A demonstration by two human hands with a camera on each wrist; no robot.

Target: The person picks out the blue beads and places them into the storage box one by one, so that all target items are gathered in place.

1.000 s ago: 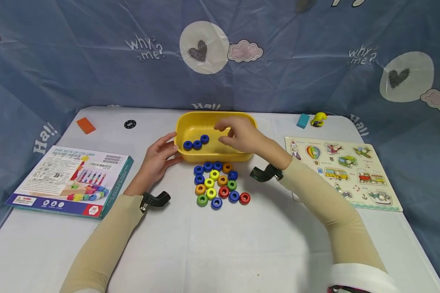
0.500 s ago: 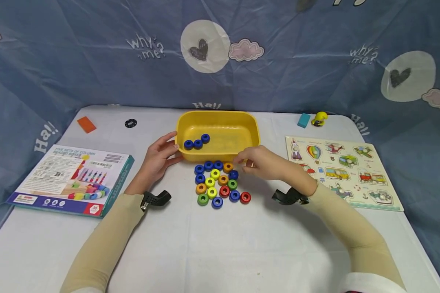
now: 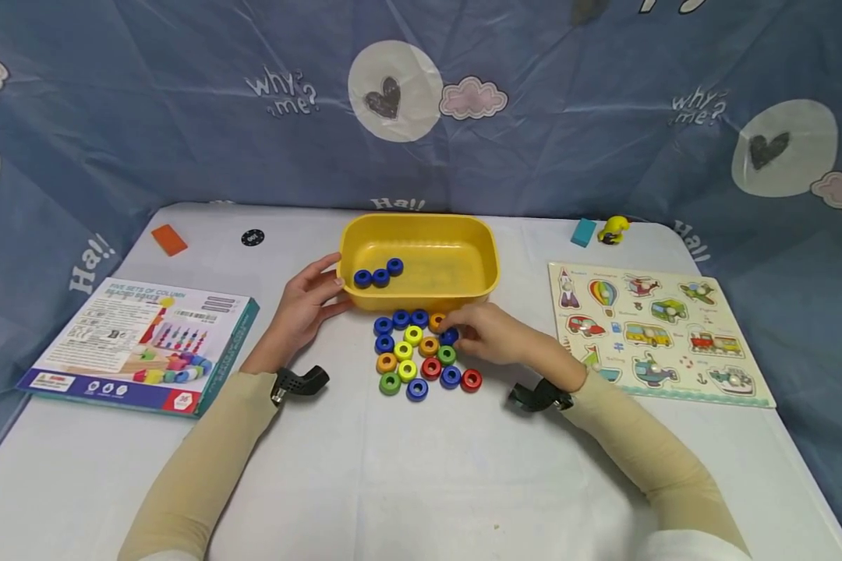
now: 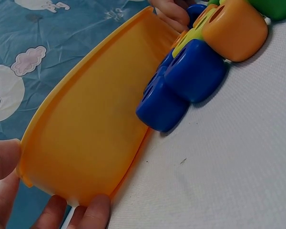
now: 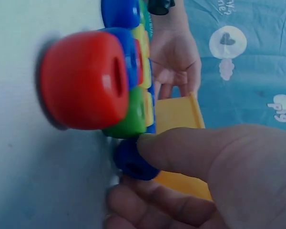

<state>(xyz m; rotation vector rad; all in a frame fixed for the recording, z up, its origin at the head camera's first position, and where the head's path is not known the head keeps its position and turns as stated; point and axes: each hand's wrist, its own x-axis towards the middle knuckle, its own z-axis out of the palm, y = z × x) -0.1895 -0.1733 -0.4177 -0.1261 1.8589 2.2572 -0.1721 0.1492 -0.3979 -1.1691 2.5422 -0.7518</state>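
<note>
My left hand (image 3: 300,312) holds the left end of a yellow plastic tub (image 3: 421,301), thumb at the rim and fingers against its outer wall in the left wrist view. Three blue beads (image 3: 381,277) lie inside the tub. In front of it, ring-shaped beads in blue, yellow, orange, green and red sit packed together, with a red bead (image 3: 472,380) at the right. At the group's right side, my right hand (image 3: 494,335) pinches a blue bead (image 5: 133,162) between thumb and fingers; the right wrist view shows it beside a green bead (image 5: 129,117).
A boxed bead set (image 3: 140,347) lies on the left and a wooden picture puzzle (image 3: 663,331) on the right. Toward the back are an orange block (image 3: 169,240), a black disc (image 3: 252,238), a teal block (image 3: 584,232) and a small yellow figure (image 3: 613,230).
My right hand has come out from over the tub, toward me and right, down to the beads, and now pinches a blue one. The left hand stays at the tub.
</note>
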